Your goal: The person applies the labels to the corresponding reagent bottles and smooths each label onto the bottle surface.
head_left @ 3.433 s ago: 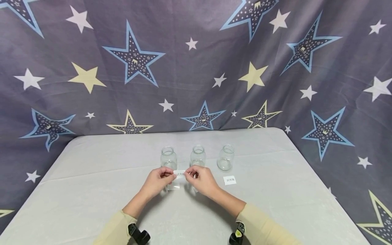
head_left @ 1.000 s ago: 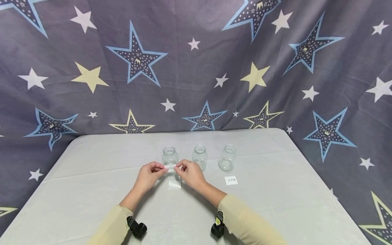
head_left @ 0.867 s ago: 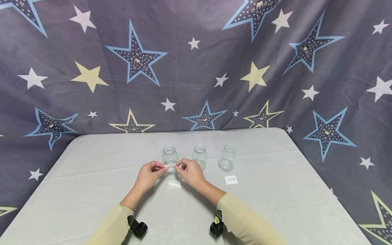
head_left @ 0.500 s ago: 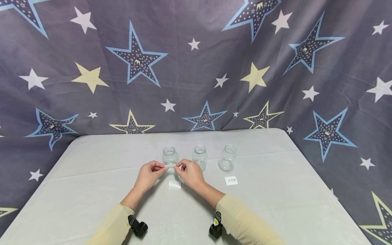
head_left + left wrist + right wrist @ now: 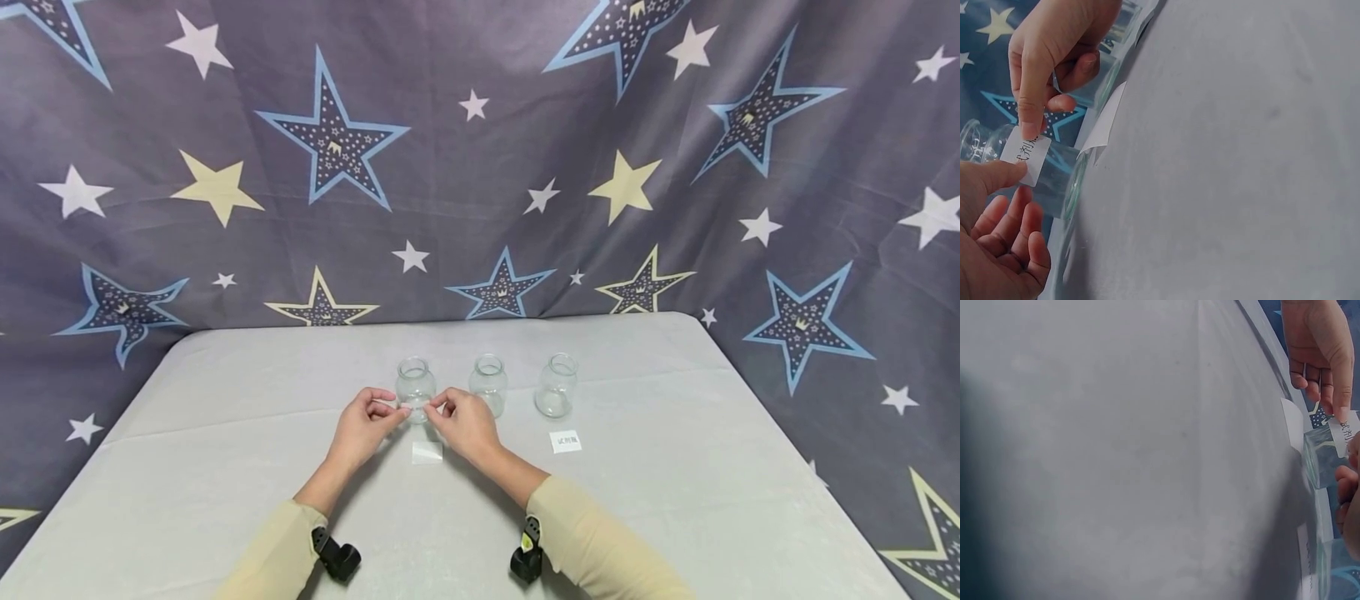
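A clear glass jar (image 5: 414,385), the leftmost of three, stands upright on the table. A white sticker label (image 5: 1030,161) with dark printed characters lies against its side, seen best in the left wrist view. My left hand (image 5: 363,429) presses one end of the label with the thumb; its other fingers are spread, apart from the label. On the label's other end presses the thumb of my right hand (image 5: 467,425), whose other fingers bend loosely beside the jar. From the head view the label is mostly hidden at the fingertips.
A whitish, glossy backing sheet (image 5: 427,452) lies before the jar. Two more glass jars stand to the right, the middle jar (image 5: 488,383) and the right jar (image 5: 557,387). Another printed label (image 5: 566,441) lies before the right one. A star-patterned curtain (image 5: 480,167) hangs behind.
Both hands have moved left and up with the label, to the left jar's side. The label has tilted almost edge-on in the head view. My left forefinger has lifted away from the thumb.
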Motion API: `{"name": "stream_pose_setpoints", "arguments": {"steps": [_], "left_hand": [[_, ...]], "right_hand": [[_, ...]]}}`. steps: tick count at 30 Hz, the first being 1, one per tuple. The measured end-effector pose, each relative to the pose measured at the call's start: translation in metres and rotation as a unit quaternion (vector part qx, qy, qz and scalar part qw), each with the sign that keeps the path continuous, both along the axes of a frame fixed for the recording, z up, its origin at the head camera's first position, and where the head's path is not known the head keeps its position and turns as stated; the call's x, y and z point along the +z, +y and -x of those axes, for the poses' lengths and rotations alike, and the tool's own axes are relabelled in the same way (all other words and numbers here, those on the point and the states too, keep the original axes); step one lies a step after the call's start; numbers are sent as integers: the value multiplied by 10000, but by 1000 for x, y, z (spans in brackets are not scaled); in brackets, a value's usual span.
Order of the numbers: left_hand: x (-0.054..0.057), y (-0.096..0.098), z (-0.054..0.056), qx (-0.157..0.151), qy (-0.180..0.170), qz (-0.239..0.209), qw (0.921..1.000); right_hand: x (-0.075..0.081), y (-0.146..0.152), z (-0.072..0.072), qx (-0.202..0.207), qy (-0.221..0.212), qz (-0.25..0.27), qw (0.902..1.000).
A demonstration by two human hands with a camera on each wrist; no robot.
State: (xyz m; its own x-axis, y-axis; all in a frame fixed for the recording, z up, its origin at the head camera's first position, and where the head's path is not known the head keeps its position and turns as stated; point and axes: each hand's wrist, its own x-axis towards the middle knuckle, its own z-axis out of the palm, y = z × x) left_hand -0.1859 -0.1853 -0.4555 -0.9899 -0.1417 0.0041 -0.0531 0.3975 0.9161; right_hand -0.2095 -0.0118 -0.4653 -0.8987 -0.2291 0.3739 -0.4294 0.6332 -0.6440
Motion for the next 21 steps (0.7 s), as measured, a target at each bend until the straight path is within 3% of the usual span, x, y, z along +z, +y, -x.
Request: {"name": "stream_pose_setpoints", "arguments": {"steps": [7, 14, 17, 21], "left_hand": [[-1, 1, 1, 91, 128, 87, 9998], [-2, 0, 1, 4, 134, 98, 9999], [-2, -1, 2, -102, 94, -15, 9999], [-3, -1, 3, -267, 78, -191, 9994]], "right_hand": [[-2, -2, -2, 26, -102, 293, 9995], [-9, -3, -2, 305, 472, 882, 9945], [-7, -4, -2, 281, 308, 1002, 9941], [-1, -4, -2, 213, -237, 1016, 9943]]}}
